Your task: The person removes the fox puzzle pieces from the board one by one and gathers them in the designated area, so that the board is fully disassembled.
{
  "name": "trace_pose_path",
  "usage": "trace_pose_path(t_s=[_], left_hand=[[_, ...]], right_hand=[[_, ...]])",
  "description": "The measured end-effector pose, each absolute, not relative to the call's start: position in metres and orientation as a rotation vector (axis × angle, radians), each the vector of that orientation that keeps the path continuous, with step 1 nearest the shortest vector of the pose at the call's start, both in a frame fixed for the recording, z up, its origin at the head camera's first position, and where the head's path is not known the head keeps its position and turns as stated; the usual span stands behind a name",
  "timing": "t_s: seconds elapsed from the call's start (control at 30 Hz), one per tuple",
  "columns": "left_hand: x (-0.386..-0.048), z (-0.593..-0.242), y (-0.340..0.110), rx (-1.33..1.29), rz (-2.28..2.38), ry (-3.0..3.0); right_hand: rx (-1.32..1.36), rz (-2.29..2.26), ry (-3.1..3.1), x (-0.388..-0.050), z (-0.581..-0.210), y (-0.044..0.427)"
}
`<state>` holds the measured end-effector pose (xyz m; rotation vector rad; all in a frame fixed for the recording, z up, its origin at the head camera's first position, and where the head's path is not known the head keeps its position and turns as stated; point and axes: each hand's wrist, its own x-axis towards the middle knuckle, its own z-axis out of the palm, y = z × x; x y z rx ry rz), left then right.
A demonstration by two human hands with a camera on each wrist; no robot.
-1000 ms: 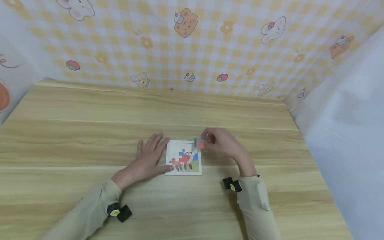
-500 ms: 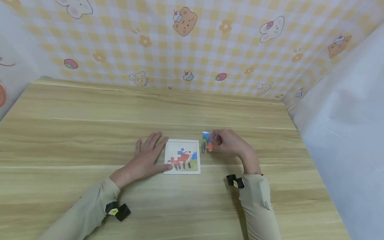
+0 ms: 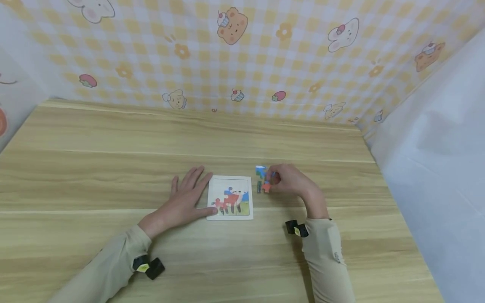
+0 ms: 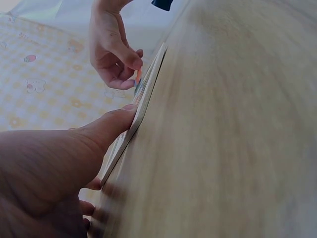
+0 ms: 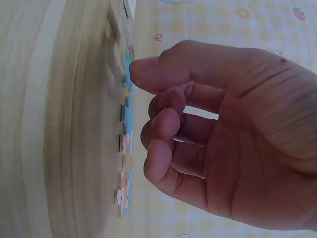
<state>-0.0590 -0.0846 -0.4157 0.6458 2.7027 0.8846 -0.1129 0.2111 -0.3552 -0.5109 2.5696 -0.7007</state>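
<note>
A square puzzle board point(image 3: 232, 217), partly filled with a red animal picture, lies in the middle of the head view. My left hand point(image 3: 183, 207) rests along its left side with fingers spread, the thumb point(image 4: 116, 121) pressing on the lower left corner. Just right of the board, my right hand point(image 3: 293, 181) pinches a red puzzle piece point(image 3: 266, 187) with a dark edge. In the left wrist view, that piece point(image 4: 138, 75) stands tilted between thumb and finger. Behind it a blue puzzle piece point(image 3: 260, 171) lies on the table.
Several loose puzzle pieces point(image 5: 126, 116) lie in a row beyond my right fingers in the right wrist view. The wooden table point(image 3: 212, 261) meets a yellow checked cloth point(image 3: 208, 63) at the back. A white sheet point(image 3: 435, 168) hangs on the right.
From the board's upper right corner, my right hand has drawn back to the right with the piece, uncovering the blue piece. The left hand stays on the board.
</note>
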Motion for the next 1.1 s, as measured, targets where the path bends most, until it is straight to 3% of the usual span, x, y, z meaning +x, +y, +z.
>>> trace_pose_path(t_s=[1.1], left_hand=[[-0.0585, -0.416, -0.0839, 0.66, 0.859, 2.715]], right_hand=[[-0.464, -0.579, 2.636, -0.1157, -0.3649, 0.2018]])
